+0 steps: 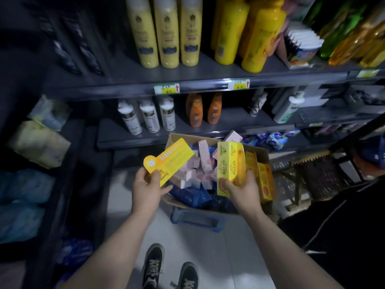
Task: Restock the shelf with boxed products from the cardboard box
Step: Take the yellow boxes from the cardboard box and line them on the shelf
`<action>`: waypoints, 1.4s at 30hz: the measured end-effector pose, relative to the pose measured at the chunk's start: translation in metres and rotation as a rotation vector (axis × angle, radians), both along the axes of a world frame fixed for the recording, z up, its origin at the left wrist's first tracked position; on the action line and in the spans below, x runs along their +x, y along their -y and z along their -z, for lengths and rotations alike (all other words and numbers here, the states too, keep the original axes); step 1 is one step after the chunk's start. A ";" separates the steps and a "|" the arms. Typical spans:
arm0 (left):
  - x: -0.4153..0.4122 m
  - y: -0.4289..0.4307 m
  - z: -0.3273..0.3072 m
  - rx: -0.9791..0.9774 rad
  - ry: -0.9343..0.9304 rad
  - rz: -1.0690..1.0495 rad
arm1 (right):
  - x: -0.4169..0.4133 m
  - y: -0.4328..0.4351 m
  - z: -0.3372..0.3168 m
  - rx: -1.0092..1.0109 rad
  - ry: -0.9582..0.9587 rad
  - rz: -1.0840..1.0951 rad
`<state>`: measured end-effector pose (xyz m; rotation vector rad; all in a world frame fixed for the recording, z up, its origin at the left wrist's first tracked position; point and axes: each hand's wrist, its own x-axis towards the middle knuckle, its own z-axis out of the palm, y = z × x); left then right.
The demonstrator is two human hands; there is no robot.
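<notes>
**Two yellow boxes held over the open cardboard box**

The dark grey shelf fills the view from 9 o'clock through 12 to 3. Its upper board carries tall yellow bottles at 12 o'clock. The board below holds white bottles at 11 and orange bottles just right of them. Yellow price tags sit on the upper board's front edge.

Below the lower board, just right of centre, stands the open cardboard box. It rests on what looks like a blue crate, though the dim light makes that hard to confirm. Inside, pink boxes are heaped in the middle. Dark blue boxes lie along the near side at 6 o'clock. Spare yellow boxes stand on edge against the wall at 3 o'clock.

The upright yellow box is over the 3 o'clock half of the cardboard box. It has bright yellow faces, an orange panel and small print running up its length. The tabbed yellow box is over the 9 o'clock rim. It looks flatter, has a rounded hang tab and white icons, and is tilted with its far end toward 1 o'clock.

The right hand grips the upright one at its lower end, thumb on the near face and fingers clamped round the back. The left hand pinches the tabbed one by its near end, thumb on top and fingers beneath.
</notes>
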<state>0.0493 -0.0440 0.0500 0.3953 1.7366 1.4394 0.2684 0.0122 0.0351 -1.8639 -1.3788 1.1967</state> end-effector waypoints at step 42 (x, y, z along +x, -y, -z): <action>-0.067 0.588 -0.331 0.502 -0.142 -1.063 | -0.287 0.438 -0.351 0.228 -0.679 -1.443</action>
